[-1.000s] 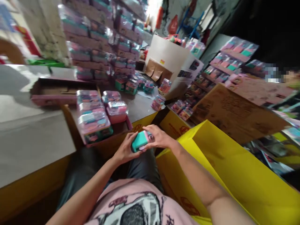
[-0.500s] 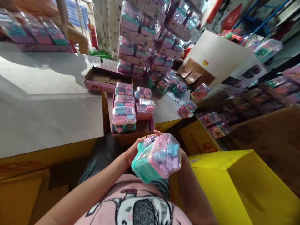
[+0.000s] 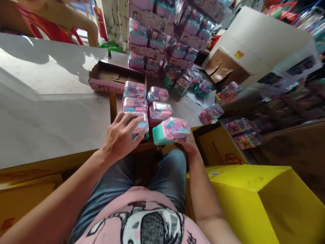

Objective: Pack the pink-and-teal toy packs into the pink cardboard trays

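My right hand (image 3: 187, 144) holds a teal and pink toy case (image 3: 170, 130) with a clear lid from below, at the front of a low pink tray (image 3: 111, 86). My left hand (image 3: 120, 136) rests, fingers curled, on the nearest packed toy case (image 3: 141, 126) in the tray's left column. Several more cases (image 3: 135, 89) in clear wrap fill the tray in two columns behind it.
A grey table top (image 3: 45, 108) spreads to the left. Tall stacks of boxed toys (image 3: 162, 34) stand behind the tray, with loose toy packs (image 3: 210, 113) to the right. An open yellow carton (image 3: 266, 200) sits by my right knee. Another person's arm (image 3: 63, 17) is at the far left.
The camera has swung down and left. My left hand has let go of the teal case and moved onto the nearest case in the tray; my right hand has carried the case forward.
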`<state>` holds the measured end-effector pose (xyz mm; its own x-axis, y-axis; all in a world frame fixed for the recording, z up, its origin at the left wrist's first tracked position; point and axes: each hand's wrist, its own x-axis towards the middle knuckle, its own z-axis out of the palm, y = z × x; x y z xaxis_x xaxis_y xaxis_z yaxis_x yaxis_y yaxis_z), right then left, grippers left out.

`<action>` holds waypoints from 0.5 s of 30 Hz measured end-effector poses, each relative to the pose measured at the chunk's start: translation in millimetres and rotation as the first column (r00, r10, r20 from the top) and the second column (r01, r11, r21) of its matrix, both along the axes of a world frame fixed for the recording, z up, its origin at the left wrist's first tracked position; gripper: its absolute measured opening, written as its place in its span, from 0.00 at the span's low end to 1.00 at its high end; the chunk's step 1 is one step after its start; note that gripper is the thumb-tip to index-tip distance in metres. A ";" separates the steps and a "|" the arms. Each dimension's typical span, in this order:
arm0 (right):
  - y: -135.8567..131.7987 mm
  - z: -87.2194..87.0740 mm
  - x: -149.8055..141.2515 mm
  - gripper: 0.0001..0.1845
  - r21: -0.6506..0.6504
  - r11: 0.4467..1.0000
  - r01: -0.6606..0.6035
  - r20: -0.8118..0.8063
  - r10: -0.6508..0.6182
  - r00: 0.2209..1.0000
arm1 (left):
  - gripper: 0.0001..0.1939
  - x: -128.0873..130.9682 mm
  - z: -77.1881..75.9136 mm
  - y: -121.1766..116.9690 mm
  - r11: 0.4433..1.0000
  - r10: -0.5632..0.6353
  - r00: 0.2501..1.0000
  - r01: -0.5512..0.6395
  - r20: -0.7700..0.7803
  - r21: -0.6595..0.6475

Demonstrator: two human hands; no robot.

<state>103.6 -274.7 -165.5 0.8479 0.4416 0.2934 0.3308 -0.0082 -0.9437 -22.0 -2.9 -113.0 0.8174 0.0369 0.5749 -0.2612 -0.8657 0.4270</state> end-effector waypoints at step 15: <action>13.7 17.1 -44.9 0.37 -0.004 0.954 0.300 -0.125 -0.298 0.946 | 0.48 1.0 -26.9 -72.2 0.974 -0.228 0.973 0.228 0.030 -0.002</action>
